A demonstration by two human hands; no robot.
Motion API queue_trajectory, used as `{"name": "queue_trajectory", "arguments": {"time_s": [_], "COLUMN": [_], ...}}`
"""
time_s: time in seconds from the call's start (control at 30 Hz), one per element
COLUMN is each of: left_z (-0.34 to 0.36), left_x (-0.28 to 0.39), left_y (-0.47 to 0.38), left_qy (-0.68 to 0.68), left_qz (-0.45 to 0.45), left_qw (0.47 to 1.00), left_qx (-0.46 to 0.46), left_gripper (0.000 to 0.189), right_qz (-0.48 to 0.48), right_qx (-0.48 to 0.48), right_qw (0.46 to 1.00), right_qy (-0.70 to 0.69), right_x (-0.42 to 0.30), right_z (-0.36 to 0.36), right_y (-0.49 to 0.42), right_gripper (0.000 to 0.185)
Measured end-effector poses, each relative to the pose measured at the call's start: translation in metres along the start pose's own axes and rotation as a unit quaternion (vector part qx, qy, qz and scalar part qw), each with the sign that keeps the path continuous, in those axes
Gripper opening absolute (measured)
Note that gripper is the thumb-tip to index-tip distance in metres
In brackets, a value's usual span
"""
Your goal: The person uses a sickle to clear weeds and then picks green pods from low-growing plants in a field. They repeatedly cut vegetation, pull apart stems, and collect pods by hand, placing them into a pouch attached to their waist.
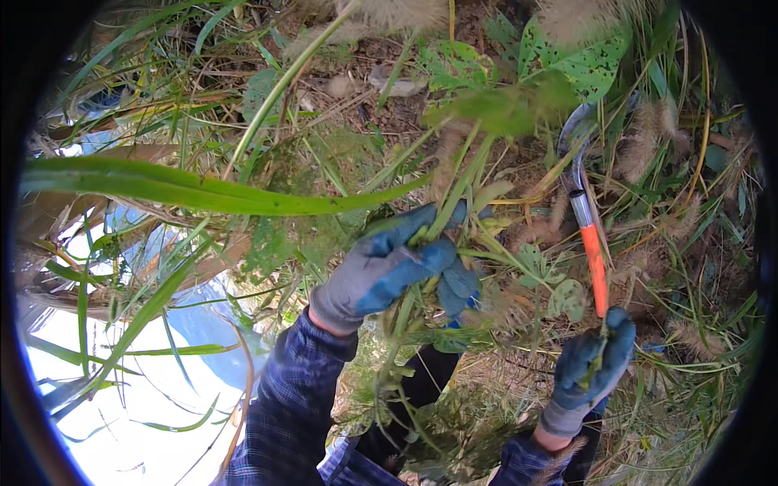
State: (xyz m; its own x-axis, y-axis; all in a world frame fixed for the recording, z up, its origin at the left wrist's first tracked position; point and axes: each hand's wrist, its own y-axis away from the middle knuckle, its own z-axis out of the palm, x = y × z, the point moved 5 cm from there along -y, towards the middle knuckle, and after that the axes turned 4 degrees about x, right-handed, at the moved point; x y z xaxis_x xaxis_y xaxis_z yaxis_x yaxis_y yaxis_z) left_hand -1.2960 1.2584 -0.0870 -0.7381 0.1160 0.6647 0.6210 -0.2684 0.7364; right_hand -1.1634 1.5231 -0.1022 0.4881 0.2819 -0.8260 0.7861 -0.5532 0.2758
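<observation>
My left hand, in a grey knit glove with blue coated fingers, is closed around a bunch of green plant stems. Leaves and thin stalks stick out of that fist above and below. Lower right, my right hand wears a matching glove and grips the orange handle of a sickle. The sickle's curved metal blade points away from me, partly covered by grass. A blade-like grass leaf passes across the view in front of the left hand.
Foxtail grass heads and tangled grass stand at the right. A broad leaf with many holes hangs at the top. Brown soil and dry litter show between plants. Pale bluish plastic sheeting appears at the left, beside bright glare.
</observation>
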Motion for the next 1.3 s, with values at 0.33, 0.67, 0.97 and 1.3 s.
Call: {"name": "queue_trajectory", "arguments": {"time_s": [0.33, 0.67, 0.97, 1.3], "left_z": [0.005, 0.001, 0.021, 0.035], "left_x": [0.000, -0.017, -0.035, -0.046], "left_y": [-0.005, -0.012, 0.002, -0.007], "left_qy": [0.174, 0.063, 0.086, 0.006], "left_qz": [-0.049, -0.093, -0.056, 0.001], "left_qw": [0.984, 0.994, 0.992, 0.997], "left_qx": [0.003, -0.007, 0.079, 0.081], "left_gripper": [0.036, 0.039, 0.042, 0.033], "right_qz": [0.153, 0.204, 0.002, 0.016], "right_qx": [-0.117, -0.028, -0.270, -0.212], "right_qw": [0.826, 0.935, 0.956, 0.974], "right_qy": [-0.530, -0.287, -0.117, -0.075], "right_x": [-0.009, -0.015, -0.024, -0.052], "right_z": [0.026, 0.065, 0.093, 0.079], "right_y": [-0.054, -0.046, -0.004, -0.019], "right_gripper": [0.033, 0.037, 0.048, 0.060]}}
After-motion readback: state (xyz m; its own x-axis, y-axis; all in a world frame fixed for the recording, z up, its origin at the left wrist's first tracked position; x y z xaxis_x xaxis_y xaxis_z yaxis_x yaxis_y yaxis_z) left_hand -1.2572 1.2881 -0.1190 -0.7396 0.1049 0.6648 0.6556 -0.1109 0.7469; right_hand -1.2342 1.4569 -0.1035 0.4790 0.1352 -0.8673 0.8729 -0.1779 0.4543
